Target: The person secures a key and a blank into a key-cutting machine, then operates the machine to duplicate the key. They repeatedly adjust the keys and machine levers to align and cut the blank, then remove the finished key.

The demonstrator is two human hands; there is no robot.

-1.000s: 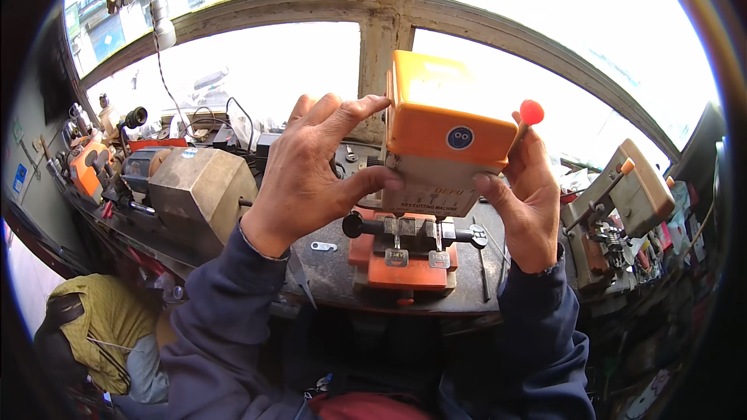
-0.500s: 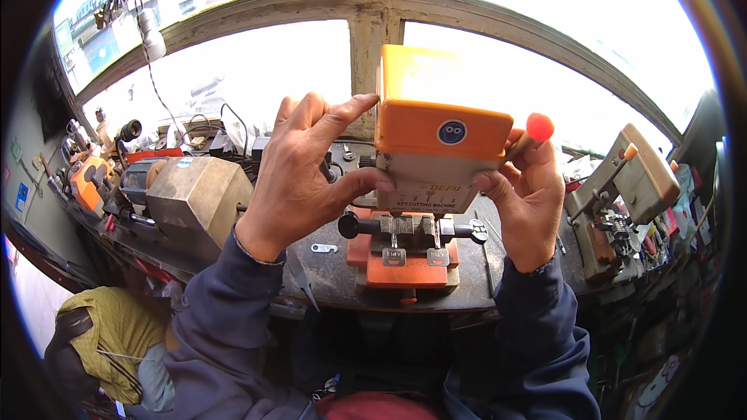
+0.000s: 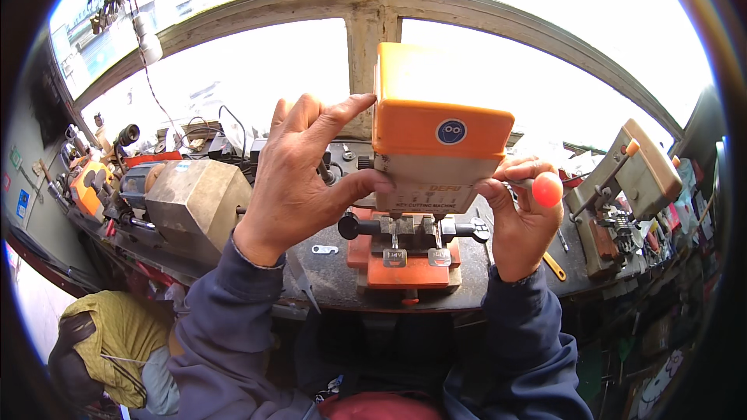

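Note:
In front of me stands a key cutting machine [image 3: 447, 117] with an orange top and a pale front. My left hand [image 3: 292, 179] grips its left side, index finger on the orange housing and thumb on the pale front. My right hand [image 3: 517, 225] is closed around the lever at the machine's right side, which ends in a red ball knob [image 3: 547, 189]. Below, a left key [image 3: 394, 257] and a right key [image 3: 439, 257] sit in the clamps over the orange base [image 3: 408, 274]. Spindle tips come down close to them; contact cannot be made out.
A grey metal machine [image 3: 194, 206] and an orange machine [image 3: 92, 187] stand to the left. Another key machine [image 3: 634, 179] stands right. On the bench lie a small flat metal piece [image 3: 324, 249], a pointed tool [image 3: 303, 284] and a yellow-handled tool [image 3: 555, 267].
My right hand has swung the red-knobbed lever downward, and the spindle tips now show just above the keys. The yellow-handled tool has come into sight. My left hand stays in place.

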